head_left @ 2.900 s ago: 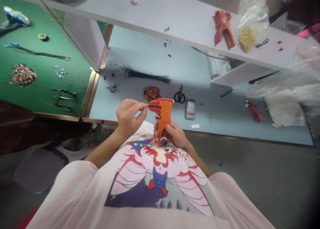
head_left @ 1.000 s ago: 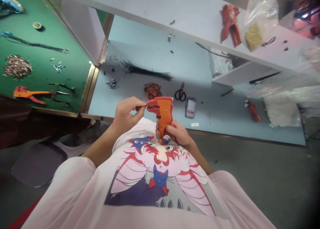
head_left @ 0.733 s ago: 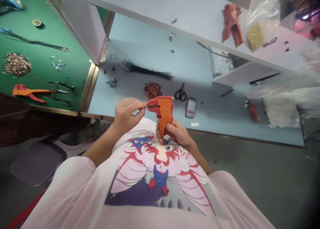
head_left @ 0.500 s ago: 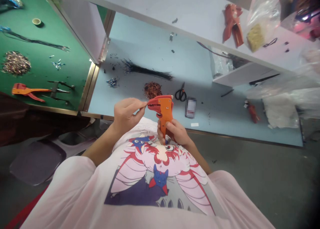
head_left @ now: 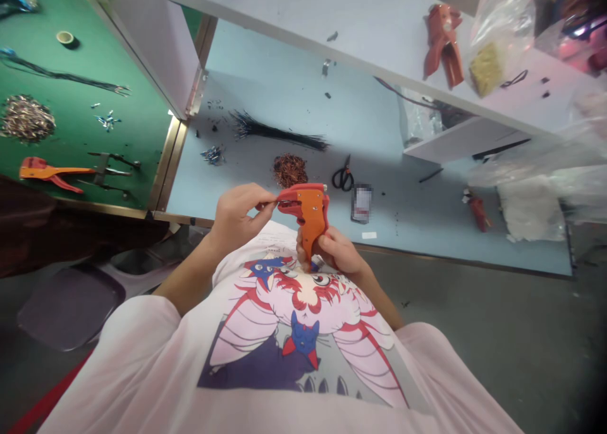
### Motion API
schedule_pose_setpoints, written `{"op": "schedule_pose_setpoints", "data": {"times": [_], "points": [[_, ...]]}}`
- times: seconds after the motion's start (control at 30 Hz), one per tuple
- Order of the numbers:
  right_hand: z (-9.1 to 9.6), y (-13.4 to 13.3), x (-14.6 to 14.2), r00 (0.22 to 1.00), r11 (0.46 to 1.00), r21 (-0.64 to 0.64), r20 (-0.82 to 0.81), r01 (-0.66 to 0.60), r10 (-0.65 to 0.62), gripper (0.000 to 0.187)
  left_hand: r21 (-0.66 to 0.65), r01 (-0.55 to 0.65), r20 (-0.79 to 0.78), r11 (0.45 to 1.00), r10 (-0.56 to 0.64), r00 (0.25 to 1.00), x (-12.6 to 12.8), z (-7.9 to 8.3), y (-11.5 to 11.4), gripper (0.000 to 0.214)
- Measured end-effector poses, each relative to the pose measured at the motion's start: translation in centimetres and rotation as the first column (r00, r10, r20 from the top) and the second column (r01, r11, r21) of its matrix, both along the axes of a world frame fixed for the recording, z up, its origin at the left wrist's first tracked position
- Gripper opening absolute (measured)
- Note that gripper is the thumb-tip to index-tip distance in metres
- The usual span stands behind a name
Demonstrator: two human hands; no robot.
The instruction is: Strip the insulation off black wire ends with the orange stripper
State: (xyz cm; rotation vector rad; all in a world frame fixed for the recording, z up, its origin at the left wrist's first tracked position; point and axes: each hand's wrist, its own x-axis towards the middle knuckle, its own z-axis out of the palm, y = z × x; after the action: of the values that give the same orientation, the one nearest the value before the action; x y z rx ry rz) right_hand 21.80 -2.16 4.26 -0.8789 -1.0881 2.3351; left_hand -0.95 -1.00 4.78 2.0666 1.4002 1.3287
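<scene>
In front of my shirt, my right hand (head_left: 339, 250) is wrapped round the lower handle of an orange and red wire stripper (head_left: 313, 211). The tool stands upright, its red jaws facing left. My left hand (head_left: 241, 216) is closed in a pinch right at the jaw tips; a thin wire seems to sit between thumb and forefinger, mostly hidden by them. Beyond the tool on the blue table lies a heap of short copper-coloured bits (head_left: 290, 170). A bundle of dark wires (head_left: 279, 133) stretches behind that heap, with small blue and silver pieces (head_left: 213, 155) to its left.
Black scissors (head_left: 343, 176) and a phone (head_left: 361, 203) lie right of the stripper. A white shelf (head_left: 294, 10) overhangs the table, bearing red pliers (head_left: 443, 45). Another orange stripper (head_left: 52, 170) rests on the green table (head_left: 128, 124) at left. Plastic bags (head_left: 531, 212) lie at right.
The stripper has tilted slightly, its handle end shifting a little left. My left hand has moved slightly left and stays pinched at the jaws.
</scene>
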Motion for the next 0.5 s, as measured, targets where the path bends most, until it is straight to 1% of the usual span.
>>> {"op": "schedule_pose_setpoints", "data": {"times": [0.13, 0.23, 0.37, 0.5], "points": [[0.05, 0.04, 0.06, 1.000, 1.000, -0.013, -0.021, 0.000, 0.000, 0.045, 0.084, -0.027, -0.028, 0.996, 0.030, 0.999, -0.01, -0.23, 0.01, 0.007], [0.04, 0.07, -0.08, 1.000, 1.000, 0.006, -0.028, -0.010, 0.010, 0.043, 0.124, -0.034, -0.042, 0.992, 0.039, 0.998, -0.11, -0.32, -0.07, 0.006], [0.03, 0.03, -0.42, 1.000, 1.000, 0.024, -0.008, -0.012, 0.013, 0.038, 0.125, -0.041, -0.092, 0.991, 0.053, 0.994, -0.30, -0.47, -0.17, 0.006], [-0.23, -0.16, -0.61, 0.999, 1.000, -0.021, 0.032, 0.023, -0.022, 0.036, 0.125, -0.064, -0.138, 0.990, 0.082, 0.987, -0.41, -0.77, -0.27, 0.005]]}}
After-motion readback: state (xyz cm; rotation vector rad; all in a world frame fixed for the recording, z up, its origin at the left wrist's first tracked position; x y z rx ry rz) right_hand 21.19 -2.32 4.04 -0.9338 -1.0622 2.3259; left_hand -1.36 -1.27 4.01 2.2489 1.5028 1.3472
